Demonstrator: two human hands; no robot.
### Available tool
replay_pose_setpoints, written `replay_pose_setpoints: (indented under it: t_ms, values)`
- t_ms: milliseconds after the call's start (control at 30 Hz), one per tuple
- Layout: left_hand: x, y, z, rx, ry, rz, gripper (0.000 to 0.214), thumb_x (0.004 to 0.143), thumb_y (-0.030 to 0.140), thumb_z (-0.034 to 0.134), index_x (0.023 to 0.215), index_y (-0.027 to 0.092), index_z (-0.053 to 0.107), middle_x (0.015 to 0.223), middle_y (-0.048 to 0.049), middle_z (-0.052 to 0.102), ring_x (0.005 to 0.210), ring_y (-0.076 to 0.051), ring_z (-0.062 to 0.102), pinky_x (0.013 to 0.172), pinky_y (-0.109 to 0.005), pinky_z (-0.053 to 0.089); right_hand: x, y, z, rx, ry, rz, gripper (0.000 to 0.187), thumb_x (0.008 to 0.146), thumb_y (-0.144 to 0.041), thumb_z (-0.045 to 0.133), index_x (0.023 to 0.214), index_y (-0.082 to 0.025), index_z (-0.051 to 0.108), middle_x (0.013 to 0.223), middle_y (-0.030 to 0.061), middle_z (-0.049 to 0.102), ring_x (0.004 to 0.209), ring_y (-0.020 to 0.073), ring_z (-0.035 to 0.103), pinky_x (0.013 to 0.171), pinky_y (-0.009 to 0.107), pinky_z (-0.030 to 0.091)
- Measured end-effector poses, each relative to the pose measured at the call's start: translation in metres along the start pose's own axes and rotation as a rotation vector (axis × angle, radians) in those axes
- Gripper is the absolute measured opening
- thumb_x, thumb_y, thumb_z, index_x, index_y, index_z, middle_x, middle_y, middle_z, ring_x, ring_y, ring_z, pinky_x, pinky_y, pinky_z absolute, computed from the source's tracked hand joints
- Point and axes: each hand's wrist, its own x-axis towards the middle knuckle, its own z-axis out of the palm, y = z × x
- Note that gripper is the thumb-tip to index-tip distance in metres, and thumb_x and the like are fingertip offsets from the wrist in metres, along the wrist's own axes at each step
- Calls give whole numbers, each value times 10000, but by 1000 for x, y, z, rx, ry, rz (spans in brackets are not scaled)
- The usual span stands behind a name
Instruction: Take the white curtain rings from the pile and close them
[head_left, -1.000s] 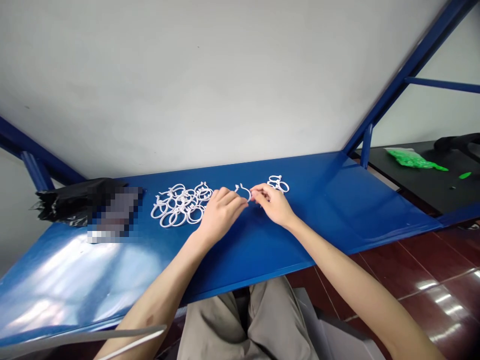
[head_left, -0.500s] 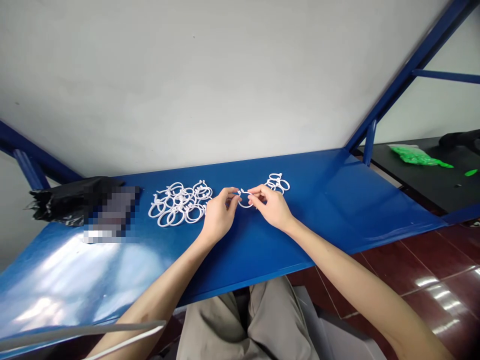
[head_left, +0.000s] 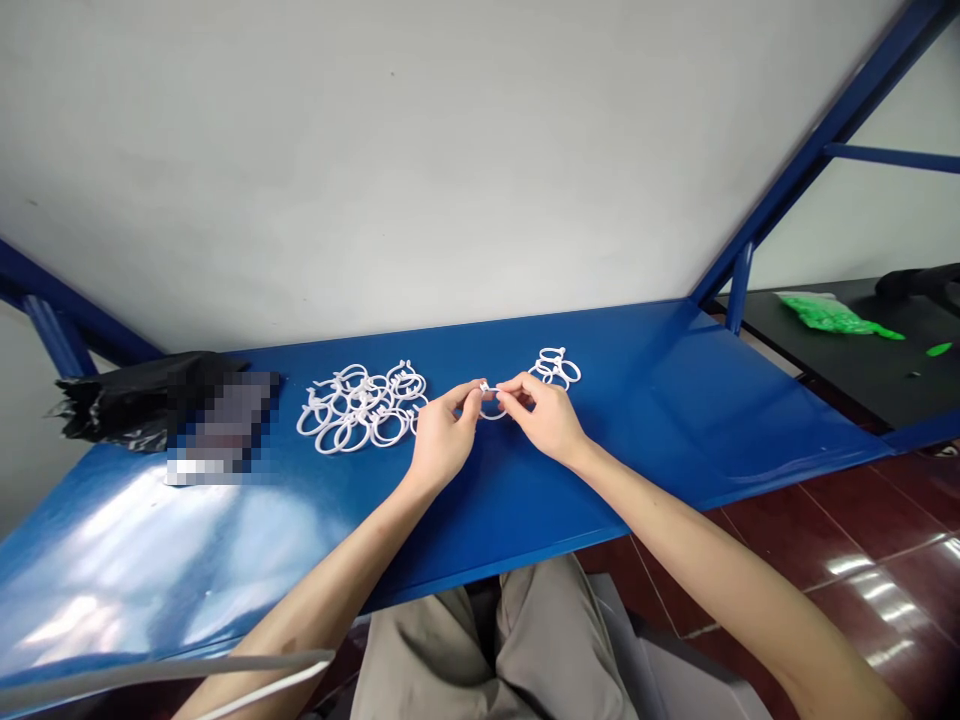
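Observation:
Between both hands, just above the blue table (head_left: 525, 500), is a white plastic curtain ring (head_left: 493, 416) with small knobs at its ends. My left hand (head_left: 448, 432) pinches its left side near the knobbed end between thumb and forefinger. The right side is gripped by the thumb and fingertips of my right hand (head_left: 551, 415). Fingers partly cover the ring, so I cannot tell whether its ends are joined. To the left lies a pile of similar white rings (head_left: 352, 408). Beyond my right hand sits a smaller cluster of rings (head_left: 556, 366).
A crumpled black plastic bag (head_left: 135, 400) and a blurred-out dark item (head_left: 229, 420) lie at the table's left. Blue metal frame bars (head_left: 739, 285) stand at the back right. Past them, a black table (head_left: 847, 360) holds a bag of green pieces (head_left: 832, 312).
My left fingertips have moved slightly right, closer to my right fingertips. Less of the ring shows between them, and its lower curve sits a little higher.

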Motion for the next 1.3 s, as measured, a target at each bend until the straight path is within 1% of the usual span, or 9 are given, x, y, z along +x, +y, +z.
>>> replay_pose_setpoints:
  t_ms: [133, 333, 500, 633, 733, 833, 967, 1067, 1300]
  values:
    - [0, -7, 2, -72, -16, 15, 381, 920, 446, 598, 1176, 208, 750, 1048, -59, 791, 845, -226, 747, 675, -315, 597, -1, -2, -2, -18, -5, -19, 204, 966, -415, 609, 993, -252, 729, 914, 30, 778, 778, 201, 725, 728, 341, 578]
    - [-3, -15, -1, -54, -40, 123, 360, 942, 417, 586, 1180, 204, 752, 983, -58, 800, 810, -218, 749, 738, -333, 607, -5, -1, -4, -70, -56, -143, 175, 978, -348, 601, 948, -254, 746, 948, 27, 782, 841, 201, 726, 761, 324, 556]
    - [6, -8, -8, 243, -44, 299, 322, 978, 358, 535, 1196, 229, 734, 1067, -56, 788, 859, -204, 733, 823, -328, 583, 1, 2, -1, -131, -45, -169, 206, 999, -358, 556, 1021, -258, 735, 921, 24, 761, 782, 187, 695, 742, 323, 544]
    - [22, -13, -27, 664, 121, 461, 355, 986, 289, 478, 1262, 189, 677, 1136, -117, 758, 1055, -295, 657, 962, -477, 506, 16, 13, -14, -276, 117, -161, 227, 997, -361, 551, 1026, -245, 744, 957, 54, 718, 766, 186, 647, 757, 339, 535]
    - [31, -27, -48, 956, 215, 364, 371, 941, 237, 462, 1224, 151, 686, 1250, -183, 691, 1128, -373, 591, 923, -531, 469, 27, 31, -32, -374, 233, -103, 238, 984, -335, 542, 1025, -222, 747, 973, 74, 702, 790, 204, 637, 759, 358, 530]
    - [36, -41, -65, 1089, 161, 283, 331, 908, 243, 462, 1096, 157, 720, 1195, -196, 684, 1073, -369, 595, 882, -498, 455, 35, 51, -46, -435, 304, -16, 244, 962, -321, 553, 1098, -202, 717, 945, 84, 710, 865, 244, 629, 833, 413, 524]
    - [41, -49, -74, 1079, 87, 292, 329, 945, 290, 415, 953, 181, 726, 963, -164, 713, 944, -329, 621, 844, -460, 453, 41, 64, -47, -480, 306, 39, 192, 960, -338, 550, 957, -209, 692, 945, 105, 721, 965, 289, 592, 843, 449, 514]
    - [43, -48, -75, 1054, 68, 316, 334, 955, 288, 410, 935, 197, 731, 918, -135, 729, 864, -298, 620, 828, -436, 454, 42, 63, -45, -561, 315, 41, 172, 945, -323, 565, 933, -213, 697, 975, 114, 718, 994, 309, 568, 869, 473, 494]
    - [35, -28, -73, 975, 264, 350, 289, 969, 340, 475, 939, 204, 728, 991, -129, 740, 950, -324, 580, 813, -455, 439, 37, 50, -48, -578, 368, 19, 218, 953, -330, 565, 1064, -198, 698, 1015, 121, 695, 1022, 320, 557, 920, 500, 470]
